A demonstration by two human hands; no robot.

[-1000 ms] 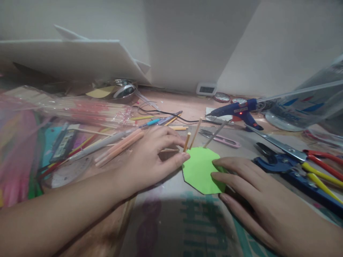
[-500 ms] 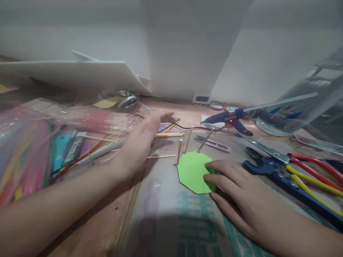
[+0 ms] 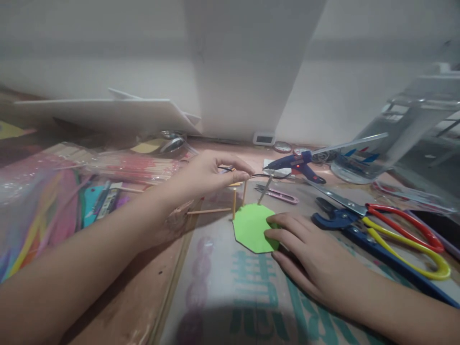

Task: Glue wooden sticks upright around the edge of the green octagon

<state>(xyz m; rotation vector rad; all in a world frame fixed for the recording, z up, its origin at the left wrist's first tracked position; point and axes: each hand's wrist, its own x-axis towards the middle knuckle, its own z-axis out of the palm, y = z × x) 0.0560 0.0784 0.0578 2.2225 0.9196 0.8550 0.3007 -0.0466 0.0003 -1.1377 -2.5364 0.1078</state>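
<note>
A bright green many-sided board (image 3: pixel 253 227) with a dark edge lies flat on the cardboard. Several thin wooden sticks stand up along its far edge, among them a stick at the left corner (image 3: pixel 234 203). My left hand (image 3: pixel 219 172) reaches over from the left, thumb and forefinger closed at the top of the middle stick (image 3: pixel 245 192). Steadying the board's right edge is my right hand (image 3: pixel 305 254), with two fingertips on the green face and the thumb at the near edge. A greyer stick (image 3: pixel 265 190) leans to the right beside the middle one.
Right of the board lie pink thread snips (image 3: pixel 282 195), red-and-yellow-handled scissors (image 3: pixel 402 225) and a blue cutter (image 3: pixel 338 221). Behind are a blue glue gun (image 3: pixel 294 162) with a lit red light and a clear jug (image 3: pixel 355 165). Bagged sticks (image 3: pixel 143 165) lie left.
My left hand has moved right, from over the loose sticks to the top of the middle upright stick. My right hand keeps its place on the board; the view has shifted slightly.
</note>
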